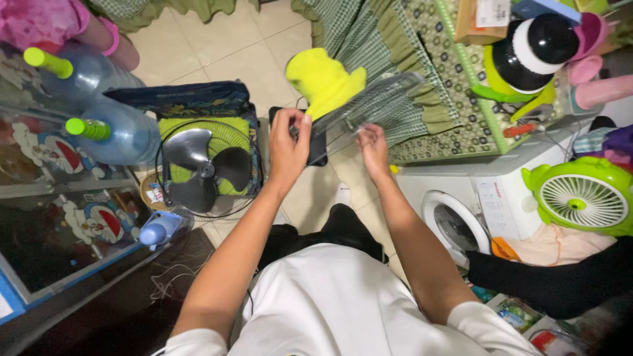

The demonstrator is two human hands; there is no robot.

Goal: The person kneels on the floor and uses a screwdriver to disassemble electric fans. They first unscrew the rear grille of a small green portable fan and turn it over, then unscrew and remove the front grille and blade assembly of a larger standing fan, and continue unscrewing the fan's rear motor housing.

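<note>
Two water bottles (112,128), washing machine (461,211), small green fan (583,198).

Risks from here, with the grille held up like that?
Both hands, left hand and right hand, grip the tilted wire grille only at its lower edge; it may slip. The fan on the floor below has bare blades, so a dropped grille could strike them.

Two fans (208,168) (583,196), two bottles (89,72) (115,132)

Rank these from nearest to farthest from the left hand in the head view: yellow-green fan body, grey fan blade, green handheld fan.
1. yellow-green fan body, just above the left hand.
2. grey fan blade, on the floor, left of it.
3. green handheld fan, far right, on the washing machine.
</note>
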